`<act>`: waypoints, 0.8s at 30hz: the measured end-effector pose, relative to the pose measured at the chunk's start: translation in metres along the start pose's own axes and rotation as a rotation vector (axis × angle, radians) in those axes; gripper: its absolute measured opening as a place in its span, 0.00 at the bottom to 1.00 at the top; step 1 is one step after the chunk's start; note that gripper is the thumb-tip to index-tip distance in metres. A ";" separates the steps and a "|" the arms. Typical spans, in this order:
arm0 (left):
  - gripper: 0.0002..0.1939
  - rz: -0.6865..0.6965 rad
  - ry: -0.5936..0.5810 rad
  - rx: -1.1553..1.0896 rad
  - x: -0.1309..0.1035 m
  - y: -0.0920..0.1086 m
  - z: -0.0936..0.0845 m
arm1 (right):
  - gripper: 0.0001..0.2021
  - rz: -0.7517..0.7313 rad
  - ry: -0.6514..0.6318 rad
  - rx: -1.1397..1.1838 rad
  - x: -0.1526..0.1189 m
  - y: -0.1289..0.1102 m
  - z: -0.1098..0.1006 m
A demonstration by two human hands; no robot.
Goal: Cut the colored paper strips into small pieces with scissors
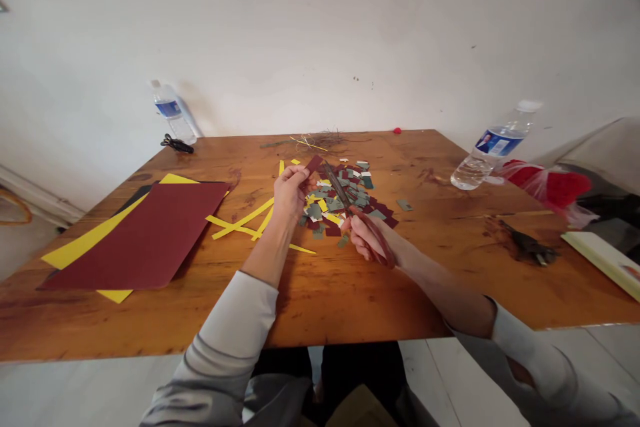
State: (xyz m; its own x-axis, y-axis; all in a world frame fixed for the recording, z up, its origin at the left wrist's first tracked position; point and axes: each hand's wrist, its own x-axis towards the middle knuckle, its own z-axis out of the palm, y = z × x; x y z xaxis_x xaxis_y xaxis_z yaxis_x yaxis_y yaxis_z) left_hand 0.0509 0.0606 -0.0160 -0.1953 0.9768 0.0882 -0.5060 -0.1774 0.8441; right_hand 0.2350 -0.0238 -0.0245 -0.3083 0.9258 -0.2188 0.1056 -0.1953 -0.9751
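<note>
Between the fingertips of my left hand (293,190) is a maroon paper strip (315,163), its end sticking out up and to the right. My right hand (367,237) is closed around the handles of a pair of scissors (339,187), whose blades point up and left toward the strip. I cannot tell whether the blades touch it. Below the scissors lies a heap of small cut paper pieces (360,197) in grey-green, maroon, yellow and white. Several yellow paper strips (245,219) lie crossed on the wood just left of my left hand.
Maroon sheets (145,233) overlap yellow sheets (95,240) on the left of the wooden table (325,307). Water bottles stand at back left (170,110) and right (493,147). Thin twigs (320,140) lie at the back. A black plug (530,243) and a box (605,260) are at right.
</note>
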 end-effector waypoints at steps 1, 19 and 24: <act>0.11 0.002 0.009 -0.009 0.000 0.001 0.001 | 0.20 -0.016 -0.005 -0.025 0.001 0.002 -0.001; 0.09 -0.116 -0.035 -0.006 -0.007 0.004 0.008 | 0.21 -0.040 0.031 -0.167 0.004 0.007 -0.001; 0.10 -0.063 0.010 0.014 -0.007 0.005 0.010 | 0.21 -0.056 0.022 -0.173 0.003 0.006 -0.001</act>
State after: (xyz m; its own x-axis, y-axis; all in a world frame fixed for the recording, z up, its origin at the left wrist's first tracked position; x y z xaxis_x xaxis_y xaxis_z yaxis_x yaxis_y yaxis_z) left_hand 0.0583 0.0542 -0.0075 -0.1720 0.9847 0.0296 -0.5057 -0.1141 0.8551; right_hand 0.2361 -0.0223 -0.0313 -0.2976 0.9408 -0.1620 0.2505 -0.0868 -0.9642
